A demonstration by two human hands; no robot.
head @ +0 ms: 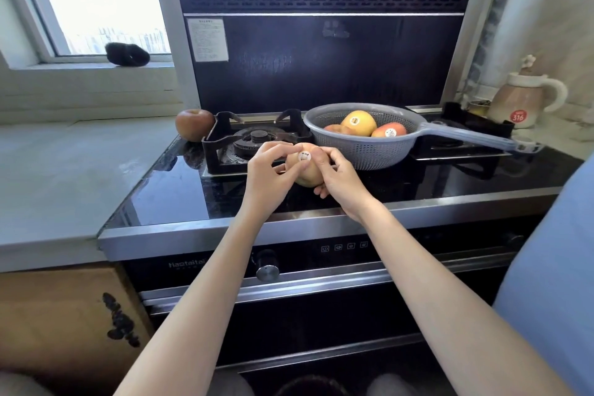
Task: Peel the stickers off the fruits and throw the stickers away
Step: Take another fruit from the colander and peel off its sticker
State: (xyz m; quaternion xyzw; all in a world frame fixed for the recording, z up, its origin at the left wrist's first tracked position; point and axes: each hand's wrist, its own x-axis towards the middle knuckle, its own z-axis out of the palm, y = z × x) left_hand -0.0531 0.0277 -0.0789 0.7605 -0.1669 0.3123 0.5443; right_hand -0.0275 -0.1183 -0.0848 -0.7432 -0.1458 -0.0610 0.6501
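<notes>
Sticker (304, 156) sat on the fruit (307, 170) at frame centre, cradled by the right hand (340, 185); left hand (270, 177) fingers pinched at its edge; best lifted slowly from one corner

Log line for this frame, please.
phase: peeling | both hands hold fruit | sticker still on | colander: stickered fruits wait

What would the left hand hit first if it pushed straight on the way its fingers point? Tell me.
The fruit with the sticker, which the left hand already holds with the right hand. Past that, probably the colander, though depth is unclear.
</notes>
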